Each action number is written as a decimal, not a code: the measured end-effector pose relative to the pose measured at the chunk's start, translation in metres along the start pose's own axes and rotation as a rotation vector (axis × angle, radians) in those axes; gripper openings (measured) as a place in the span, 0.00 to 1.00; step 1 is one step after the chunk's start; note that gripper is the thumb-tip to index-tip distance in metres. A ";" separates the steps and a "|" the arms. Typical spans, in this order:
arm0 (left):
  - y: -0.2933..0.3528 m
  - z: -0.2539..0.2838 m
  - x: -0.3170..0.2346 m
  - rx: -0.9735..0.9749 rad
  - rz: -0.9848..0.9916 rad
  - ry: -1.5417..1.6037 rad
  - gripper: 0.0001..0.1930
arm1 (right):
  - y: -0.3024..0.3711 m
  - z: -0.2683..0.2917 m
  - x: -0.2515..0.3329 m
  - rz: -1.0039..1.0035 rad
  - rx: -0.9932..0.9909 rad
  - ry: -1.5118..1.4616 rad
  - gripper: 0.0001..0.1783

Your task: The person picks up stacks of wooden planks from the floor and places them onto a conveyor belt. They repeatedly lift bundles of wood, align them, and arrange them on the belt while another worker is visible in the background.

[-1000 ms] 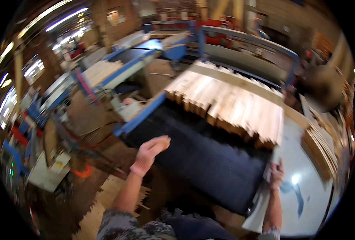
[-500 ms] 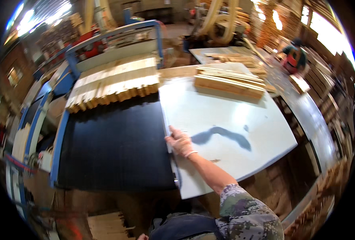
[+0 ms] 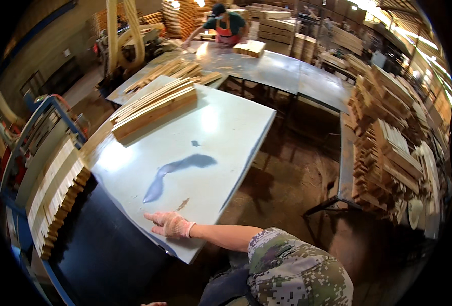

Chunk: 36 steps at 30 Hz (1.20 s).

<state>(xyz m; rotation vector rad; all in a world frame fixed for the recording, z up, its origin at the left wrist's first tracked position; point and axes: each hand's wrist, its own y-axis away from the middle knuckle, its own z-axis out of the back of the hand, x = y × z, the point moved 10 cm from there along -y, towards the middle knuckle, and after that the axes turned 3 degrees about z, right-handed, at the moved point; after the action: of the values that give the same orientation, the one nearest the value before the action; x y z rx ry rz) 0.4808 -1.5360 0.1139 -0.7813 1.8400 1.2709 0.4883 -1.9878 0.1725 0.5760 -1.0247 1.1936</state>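
The white desk [image 3: 241,135] is a smooth, glossy slab, marked by a wavy dark-grey smear [image 3: 172,172] and a small brown scuff close to the worker's right hand [image 3: 170,225]. That hand, in a thin pinkish glove, lies at the desk's near edge, palm down, fingers loosely stretched and gripping nothing I can see; a camouflage sleeve [image 3: 297,268] of blocky green and grey patches covers the upper arm. The left hand [image 3: 154,304] is just a sliver, well apart from the right and near the desk's near-left side; I can't tell how its fingers stand. On the desk's far-left corner sits a stack of long, straight wooden strips [image 3: 154,115], thin pieces over a thick one. Directly left of the desk runs a flat black belt [image 3: 114,242], carrying a row of pale boards [image 3: 58,196] packed side by side, their ends jagged like steps. Beyond the desk stretches a long grey metal desk [image 3: 277,69], bearing loose sticks [image 3: 172,71] and a bundle of short pale blocks [image 3: 250,48], with a co-worker [image 3: 228,28] in an orange-red apron leaning over it. To the white desk's right, across a dusty brown floor [image 3: 292,168], rough-ended lumber [image 3: 384,168] is heaped in slanting piles.
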 end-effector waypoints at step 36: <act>-0.457 -0.817 -0.231 -0.137 -0.749 -1.812 0.45 | 0.151 0.360 -0.140 0.088 -0.427 0.119 0.32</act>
<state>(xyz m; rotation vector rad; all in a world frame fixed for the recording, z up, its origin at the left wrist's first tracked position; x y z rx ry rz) 0.7807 -2.4389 0.2693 -0.0789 -0.0323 0.8943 0.2206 -2.3039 0.1927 0.1245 -1.1683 1.0300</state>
